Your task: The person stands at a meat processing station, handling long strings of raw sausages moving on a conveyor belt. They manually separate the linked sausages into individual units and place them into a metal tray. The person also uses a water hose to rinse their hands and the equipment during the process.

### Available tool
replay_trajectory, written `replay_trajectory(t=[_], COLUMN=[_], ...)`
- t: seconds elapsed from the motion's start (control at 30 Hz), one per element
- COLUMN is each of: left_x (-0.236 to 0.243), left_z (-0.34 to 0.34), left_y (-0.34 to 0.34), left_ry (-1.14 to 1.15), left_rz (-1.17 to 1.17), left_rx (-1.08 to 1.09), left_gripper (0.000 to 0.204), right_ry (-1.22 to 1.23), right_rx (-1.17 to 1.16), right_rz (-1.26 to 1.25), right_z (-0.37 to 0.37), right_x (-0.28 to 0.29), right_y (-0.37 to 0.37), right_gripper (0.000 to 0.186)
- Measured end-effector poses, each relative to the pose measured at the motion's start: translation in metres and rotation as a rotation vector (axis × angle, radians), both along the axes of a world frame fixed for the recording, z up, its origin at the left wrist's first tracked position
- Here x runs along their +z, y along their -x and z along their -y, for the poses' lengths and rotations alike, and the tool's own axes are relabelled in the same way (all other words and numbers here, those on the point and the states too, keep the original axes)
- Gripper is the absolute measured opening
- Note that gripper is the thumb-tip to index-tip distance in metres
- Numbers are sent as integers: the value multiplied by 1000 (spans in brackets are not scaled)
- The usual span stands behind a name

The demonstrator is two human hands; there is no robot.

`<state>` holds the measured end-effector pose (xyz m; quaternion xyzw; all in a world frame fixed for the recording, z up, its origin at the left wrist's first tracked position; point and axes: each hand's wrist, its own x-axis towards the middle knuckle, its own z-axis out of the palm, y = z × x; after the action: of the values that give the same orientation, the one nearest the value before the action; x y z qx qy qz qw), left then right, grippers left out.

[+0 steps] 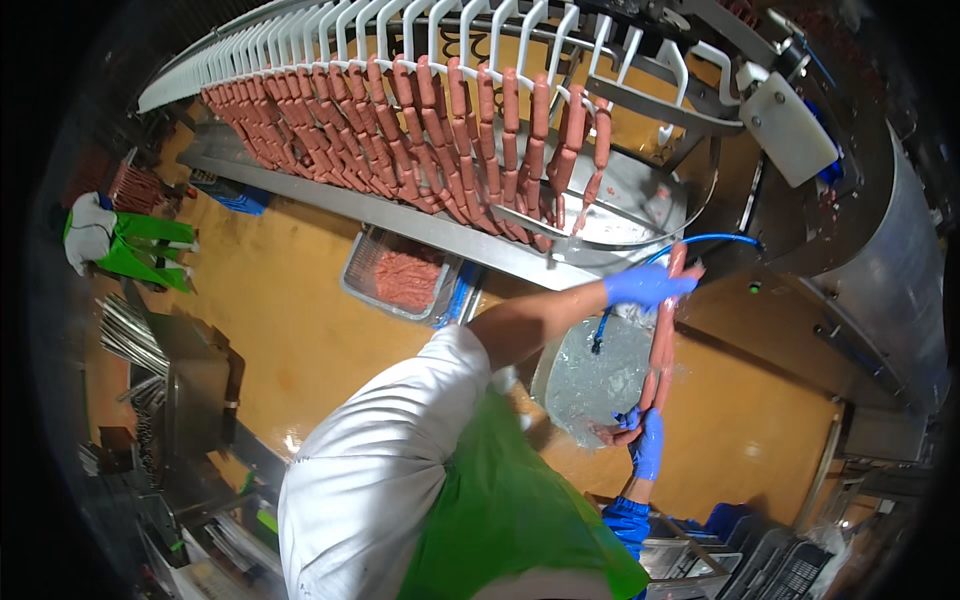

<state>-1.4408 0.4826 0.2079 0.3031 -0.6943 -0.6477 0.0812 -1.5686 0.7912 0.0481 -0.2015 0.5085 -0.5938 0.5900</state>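
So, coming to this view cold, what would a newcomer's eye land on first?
Probably the row of pink sausage chains, hanging from white hooks across the top. Next, right of centre, the blue-gloved left hand and right hand holding a sausage strand, then the bright green apron at bottom centre.

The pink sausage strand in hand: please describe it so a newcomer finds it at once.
Find the curved row of white hooks, then the pale tub below its right end. Along the tub's right side runs the pink sausage strand. Unlike the hanging pink sausages, it stretches between the blue-gloved left hand and blue-gloved right hand.
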Motion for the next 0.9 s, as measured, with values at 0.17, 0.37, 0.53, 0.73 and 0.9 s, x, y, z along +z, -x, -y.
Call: replay_trajectory(t=[0.17,0.37,0.53,0.73,0.9], left_x=[3,-82,-56,-19,-53], left_z=[101,158,163,73,114], left_y=[30,-23,-45,5,27], left_ry=[-157,-723,-95,368,462], left_rz=[-414,-669,-32,181,458], left_rx=[377,602,461,146,-164], left_gripper=[49,32,54,66,51], right_ry=[-90,113,-58,232,-87], right_rx=[-65,41,182,59,247], right_rz=[65,-109,-609,-794,-615], right_z=[128,253,304,330,322], right_x=[113,136,158,37,67], right_y=[-10,-25,-60,-16,-34], right_gripper=[64,50,41,21,18])
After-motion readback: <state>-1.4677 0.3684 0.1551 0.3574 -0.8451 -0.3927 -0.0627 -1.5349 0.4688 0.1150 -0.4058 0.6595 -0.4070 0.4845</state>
